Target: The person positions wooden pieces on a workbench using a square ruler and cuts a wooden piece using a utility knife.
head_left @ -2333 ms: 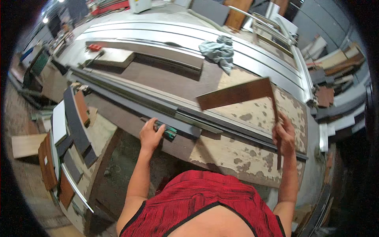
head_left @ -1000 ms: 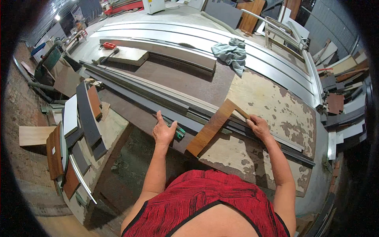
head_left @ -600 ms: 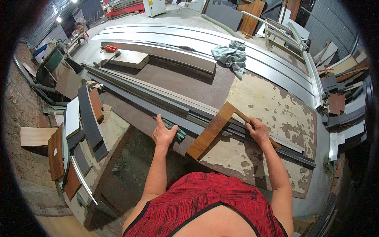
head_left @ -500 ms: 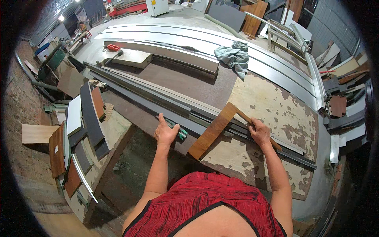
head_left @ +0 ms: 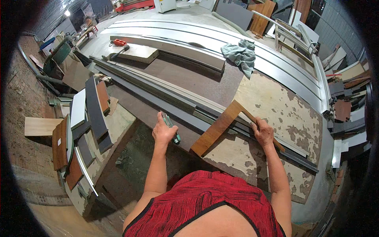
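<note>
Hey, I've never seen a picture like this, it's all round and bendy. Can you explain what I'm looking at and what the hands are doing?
The picture comes from a wide fisheye camera worn on a person's head, looking down, so straight edges curve near the rim. The red cloth at the bottom is the person's own top.

The two bare arms are theirs. The left hand grips a small green tool. The right hand holds one edge of a brown wooden board, which stands tilted on a big worn worktable.

Also on the table: long grey rails, a pale board and a crumpled blue-grey rag. A stack of offcut panels sits lower left.
</note>
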Available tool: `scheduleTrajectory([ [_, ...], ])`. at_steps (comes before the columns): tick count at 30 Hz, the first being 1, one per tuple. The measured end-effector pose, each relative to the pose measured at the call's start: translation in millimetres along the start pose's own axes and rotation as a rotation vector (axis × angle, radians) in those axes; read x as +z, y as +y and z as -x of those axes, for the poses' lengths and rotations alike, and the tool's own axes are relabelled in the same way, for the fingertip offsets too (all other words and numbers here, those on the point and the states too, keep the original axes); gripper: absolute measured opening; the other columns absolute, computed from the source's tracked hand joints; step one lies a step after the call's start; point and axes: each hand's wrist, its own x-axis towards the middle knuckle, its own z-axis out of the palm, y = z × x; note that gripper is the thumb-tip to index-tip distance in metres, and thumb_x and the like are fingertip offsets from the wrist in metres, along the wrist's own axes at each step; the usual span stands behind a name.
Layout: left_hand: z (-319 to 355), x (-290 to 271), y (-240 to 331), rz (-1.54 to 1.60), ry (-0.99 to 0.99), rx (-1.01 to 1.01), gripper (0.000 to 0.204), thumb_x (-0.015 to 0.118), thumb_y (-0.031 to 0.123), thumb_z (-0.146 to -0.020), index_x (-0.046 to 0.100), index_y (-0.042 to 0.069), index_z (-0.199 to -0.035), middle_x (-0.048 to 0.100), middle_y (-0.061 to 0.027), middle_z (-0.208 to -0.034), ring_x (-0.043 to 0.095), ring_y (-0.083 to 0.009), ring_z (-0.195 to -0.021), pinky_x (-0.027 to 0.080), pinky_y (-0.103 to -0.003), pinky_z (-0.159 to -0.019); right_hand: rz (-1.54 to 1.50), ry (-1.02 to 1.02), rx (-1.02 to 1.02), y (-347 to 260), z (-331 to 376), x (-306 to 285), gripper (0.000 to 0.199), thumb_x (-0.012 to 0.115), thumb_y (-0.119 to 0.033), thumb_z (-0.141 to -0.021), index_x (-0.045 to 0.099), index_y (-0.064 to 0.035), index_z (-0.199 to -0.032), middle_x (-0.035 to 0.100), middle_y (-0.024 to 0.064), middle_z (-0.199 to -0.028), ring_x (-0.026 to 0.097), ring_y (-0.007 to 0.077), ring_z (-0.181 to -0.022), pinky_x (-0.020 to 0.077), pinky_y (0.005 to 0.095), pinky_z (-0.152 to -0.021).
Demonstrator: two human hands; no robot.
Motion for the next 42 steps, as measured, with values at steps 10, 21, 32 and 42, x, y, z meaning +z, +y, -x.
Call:
scheduleTrajectory([
  [10,1.3,1.2,-31.8,0.25,0.048,0.046,0.099,0.076,0.021,-0.057,0.026,0.012,-0.142,0.064,-0.023,-0.105,0.062,-0.0406,-0.098,0.047,-0.043,-0.089,-0.014,0.016,0.021,-4.1,0.8,-6.2,0.025,0.056,-0.033,-0.092,0.058,-0.013,-0.106,0.062,0.0115,-0.078,0.063,0.0324,-0.069,0.0498,0.0431,-0.056],
  [21,11.6,-12.7,-82.2,1.272,-0.123,-0.013,0.085,0.068,-0.007,-0.067,0.028,0.0,-0.142,0.06,-0.0044,-0.074,0.058,-0.0122,-0.06,0.046,-0.025,-0.053,-0.19,-0.3,-0.068,-6.3,-37.4,-19.1,0.028,0.052,-0.038,-0.094,0.057,-0.0106,-0.094,0.062,0.0151,-0.081,0.061,0.037,-0.078,0.0483,0.0454,-0.066],
  [32,27.5,-31.3,-3.3,1.462,-0.255,0.178,0.069,0.064,-0.009,-0.074,0.036,-0.001,-0.136,0.063,-0.0067,-0.09,0.062,-0.0106,-0.074,0.051,-0.021,-0.064,0.023,-0.022,-0.281,-81.6,-88.6,41.9,0.033,0.058,-0.04,-0.089,0.059,-0.0165,-0.112,0.06,0.0121,-0.101,0.057,0.0305,-0.1,0.0434,0.046,-0.082],
  [42,41.7,13.5,102.0,1.391,-0.626,0.356,0.07,0.069,-0.005,-0.075,0.031,0.008,-0.133,0.064,-0.0079,-0.097,0.063,-0.0146,-0.085,0.052,-0.026,-0.071,-0.946,-0.193,-0.07,-145.7,6.3,-14.9,0.063,0.071,-0.03,-0.084,0.044,-0.0034,-0.134,0.056,0.0161,-0.105,0.057,0.0228,-0.091,0.0486,0.0345,-0.079],
])
